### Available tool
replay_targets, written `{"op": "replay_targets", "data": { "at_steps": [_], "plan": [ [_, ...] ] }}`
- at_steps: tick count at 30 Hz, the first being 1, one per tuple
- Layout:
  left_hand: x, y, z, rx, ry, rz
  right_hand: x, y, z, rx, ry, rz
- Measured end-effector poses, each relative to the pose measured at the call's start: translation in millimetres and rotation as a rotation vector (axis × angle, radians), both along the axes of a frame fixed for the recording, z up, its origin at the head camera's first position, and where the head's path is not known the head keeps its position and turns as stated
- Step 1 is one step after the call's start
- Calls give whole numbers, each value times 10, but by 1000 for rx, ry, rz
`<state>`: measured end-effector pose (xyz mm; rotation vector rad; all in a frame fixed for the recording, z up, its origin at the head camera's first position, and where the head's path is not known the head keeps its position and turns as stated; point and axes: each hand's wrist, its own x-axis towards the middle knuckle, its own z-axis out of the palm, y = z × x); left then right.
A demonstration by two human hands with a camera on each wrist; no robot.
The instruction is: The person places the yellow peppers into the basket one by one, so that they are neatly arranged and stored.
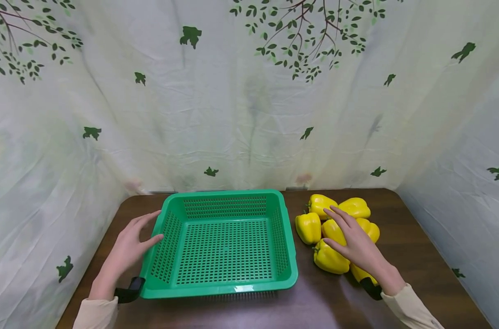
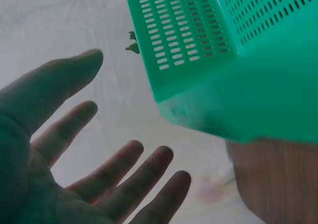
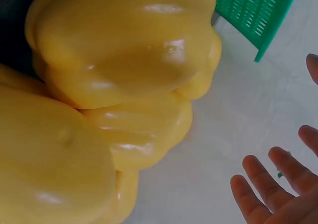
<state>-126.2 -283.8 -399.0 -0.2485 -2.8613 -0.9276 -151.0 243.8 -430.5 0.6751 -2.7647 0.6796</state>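
A green plastic basket [image 1: 226, 289] with slotted walls stands on the table, with nothing inside it. Beside its left rim is my left hand [image 1: 128, 244], fingers spread and holding nothing; the left wrist view shows a gap between these fingers [image 2: 159, 159] and the basket wall [image 2: 198, 100]. To the right of the basket lies a cluster of several yellow bell peppers [image 1: 330, 257]. Over that pile hovers my right hand [image 1: 358, 244], its fingers extended and gripping nothing. Large in the right wrist view are the peppers [image 3: 124, 45], apart from the fingers [image 3: 263, 184]; the hand partly hides some peppers in the head view.
The dark brown wooden table [image 1: 417, 269] has rounded far corners. A pale curtain [image 1: 241, 114] printed with leaves and branches surrounds it at the back and both sides. Each wrist wears a black strap [image 1: 128, 291].
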Motion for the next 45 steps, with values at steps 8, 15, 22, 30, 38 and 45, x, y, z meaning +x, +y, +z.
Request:
{"op": "replay_targets", "data": {
  "at_steps": [8, 15, 22, 30, 38, 45],
  "plan": [
    [-32, -122, -52, 64, -108, -46, 57, 77, -95, -19, -13, 34],
    [-77, -250, -150, 201, -260, -140, 140, 137, -232, -39, -65, 50],
    [-152, -328, -315, 346, -358, -245, 220, 175, -341, -38, -116, 42],
    [-198, -348, -423, 347, -352, -261, 290, 178, -405, -29, -118, 41],
    [-201, -352, -547, 373, -364, -267, 281, 167, -459, -6, -138, 47],
    [-171, -345, -616, 513, -444, -259, 263, 119, -479, 32, -119, 39]
  ]
}}
